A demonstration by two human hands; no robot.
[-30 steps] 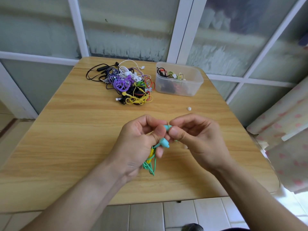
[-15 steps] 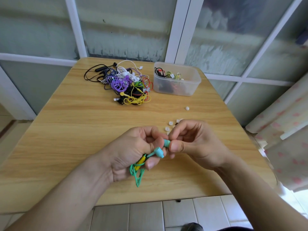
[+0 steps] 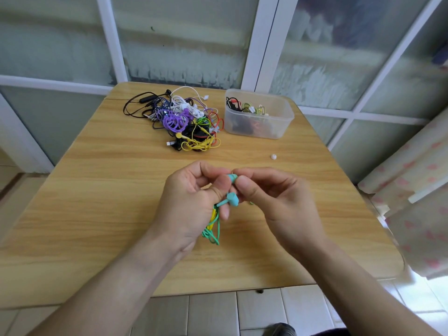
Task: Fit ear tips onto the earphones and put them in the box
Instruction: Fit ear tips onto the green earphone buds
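At frame centre we find the left hand gripping the teal earphones, their cable hanging below the palm. The right hand pinches the upper earbud with thumb and forefinger. The plastic box stands upper right, near the table edge; one loose ear tip lies below it. A tangled earphone pile lies just left of the box. We note bare wood left of the hands.
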